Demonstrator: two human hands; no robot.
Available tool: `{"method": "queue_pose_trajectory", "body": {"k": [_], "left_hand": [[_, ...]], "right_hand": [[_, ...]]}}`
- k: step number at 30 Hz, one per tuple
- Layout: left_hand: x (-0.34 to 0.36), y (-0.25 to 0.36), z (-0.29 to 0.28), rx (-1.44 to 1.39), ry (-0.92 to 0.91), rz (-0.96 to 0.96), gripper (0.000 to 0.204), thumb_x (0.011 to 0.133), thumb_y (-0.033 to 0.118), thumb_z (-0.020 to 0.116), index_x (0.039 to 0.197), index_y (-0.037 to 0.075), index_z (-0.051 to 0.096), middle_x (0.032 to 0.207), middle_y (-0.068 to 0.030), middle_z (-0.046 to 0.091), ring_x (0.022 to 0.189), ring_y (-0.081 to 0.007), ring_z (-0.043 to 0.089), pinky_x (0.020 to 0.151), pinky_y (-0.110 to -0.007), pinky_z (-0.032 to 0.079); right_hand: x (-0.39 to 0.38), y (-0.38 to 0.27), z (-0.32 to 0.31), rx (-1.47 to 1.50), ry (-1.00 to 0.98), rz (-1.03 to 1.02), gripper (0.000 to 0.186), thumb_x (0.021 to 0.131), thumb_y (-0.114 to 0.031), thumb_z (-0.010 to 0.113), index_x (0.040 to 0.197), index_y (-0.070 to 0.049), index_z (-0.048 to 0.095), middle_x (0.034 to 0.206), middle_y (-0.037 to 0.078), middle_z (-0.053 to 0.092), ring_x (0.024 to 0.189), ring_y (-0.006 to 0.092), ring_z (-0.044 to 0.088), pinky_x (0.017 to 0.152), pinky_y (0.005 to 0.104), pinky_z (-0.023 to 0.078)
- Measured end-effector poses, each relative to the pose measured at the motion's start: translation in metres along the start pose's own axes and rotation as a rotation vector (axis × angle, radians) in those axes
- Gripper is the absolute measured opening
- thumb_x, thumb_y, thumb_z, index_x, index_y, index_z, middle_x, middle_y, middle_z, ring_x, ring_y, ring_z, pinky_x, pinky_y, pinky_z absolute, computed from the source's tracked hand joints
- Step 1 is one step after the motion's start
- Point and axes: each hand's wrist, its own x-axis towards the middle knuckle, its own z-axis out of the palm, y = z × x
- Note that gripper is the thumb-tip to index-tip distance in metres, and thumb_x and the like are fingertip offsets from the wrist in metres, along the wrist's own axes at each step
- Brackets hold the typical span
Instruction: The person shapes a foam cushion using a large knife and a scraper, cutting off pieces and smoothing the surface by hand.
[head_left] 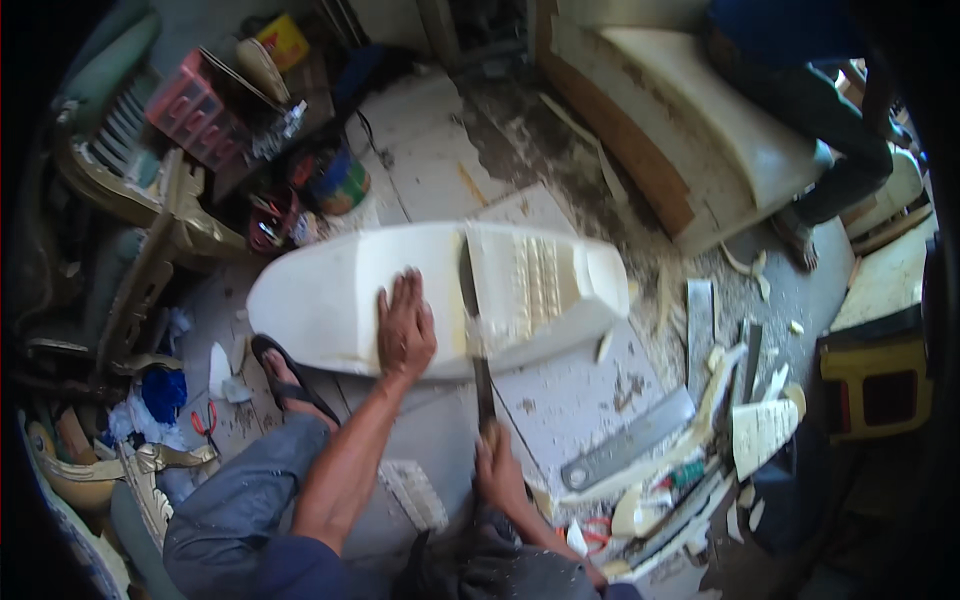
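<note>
The left hand (406, 325) rests flat, fingers nearly together, on the white foam block (320, 285), which lies lengthwise left to right on the pale floor (590, 385); the right hand (497, 470), nearer the body, grips a blade (484, 395) meeting its near edge.

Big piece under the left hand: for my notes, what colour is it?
The big piece is mostly creamy white; the head view shows it best.

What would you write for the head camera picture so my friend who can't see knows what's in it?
A person's left hand lies flat on a long white foam piece, while their right hand grips a long blade at its near edge. Foam scraps and a metal straightedge lie at right, with another person's leg beyond.
</note>
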Motion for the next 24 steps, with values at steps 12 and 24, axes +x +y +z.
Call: {"method": "queue_pose_trajectory", "body": {"k": [12, 24], "left_hand": [[-0.019, 0.034, -0.006, -0.154, -0.161, 0.2, 0.065, 0.099, 0.036, 0.059, 0.154, 0.004, 0.044, 0.159, -0.0212, 0.043, 0.153, -0.0389, 0.032, 0.125, -0.06, 0.014], [-0.032, 0.081, -0.06, -0.431, -0.354, 0.351, 0.01, 0.086, 0.013, 0.076, 0.087, 0.003, 0.076, 0.083, -0.0135, 0.075, 0.075, -0.0301, 0.07, 0.08, -0.039, 0.054]], "right_hand": [[-0.04, 0.018, -0.051, -0.033, 0.555, -0.362, 0.059, 0.103, -0.023, 0.06, 0.154, -0.005, 0.038, 0.118, 0.027, 0.069, 0.1, 0.0396, 0.074, 0.085, 0.0464, 0.057], [-0.007, -0.003, -0.136, 1.147, -0.069, 0.185, 0.046, 0.109, -0.046, 0.047, 0.142, -0.015, 0.042, 0.079, 0.008, 0.057, 0.048, 0.0195, 0.058, 0.042, 0.0353, 0.052]]}}
